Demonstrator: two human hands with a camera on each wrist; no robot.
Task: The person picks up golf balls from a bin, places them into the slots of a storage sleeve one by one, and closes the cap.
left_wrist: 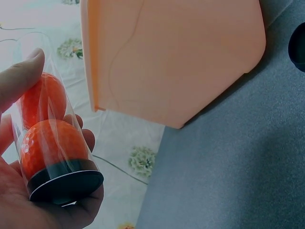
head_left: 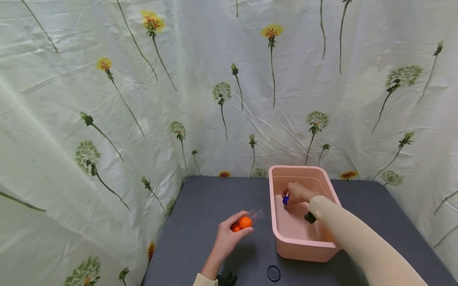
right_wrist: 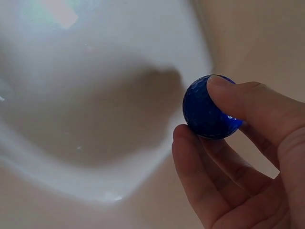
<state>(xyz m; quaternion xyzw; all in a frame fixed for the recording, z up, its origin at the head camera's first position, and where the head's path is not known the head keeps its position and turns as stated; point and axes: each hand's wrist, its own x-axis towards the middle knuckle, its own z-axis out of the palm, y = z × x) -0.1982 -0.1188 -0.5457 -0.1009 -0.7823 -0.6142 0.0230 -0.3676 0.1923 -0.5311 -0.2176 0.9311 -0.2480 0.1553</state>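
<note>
My left hand (head_left: 227, 236) grips a clear plastic tube (head_left: 257, 215) with two orange golf balls (head_left: 245, 222) inside. In the left wrist view, a black cap (left_wrist: 66, 187) closes the tube's lower end, and the thumb lies along its side. Down inside the pink bin (head_left: 302, 243), my right hand (head_left: 299, 193) pinches a blue golf ball (head_left: 285, 200) between thumb and fingers. The right wrist view has this dimpled ball (right_wrist: 206, 109) held above the bin's floor.
A round black lid (head_left: 273, 273) lies on the dark grey table (head_left: 200, 206), in front of the bin. Behind and to the left hangs a white curtain (head_left: 200, 99) printed with dandelions.
</note>
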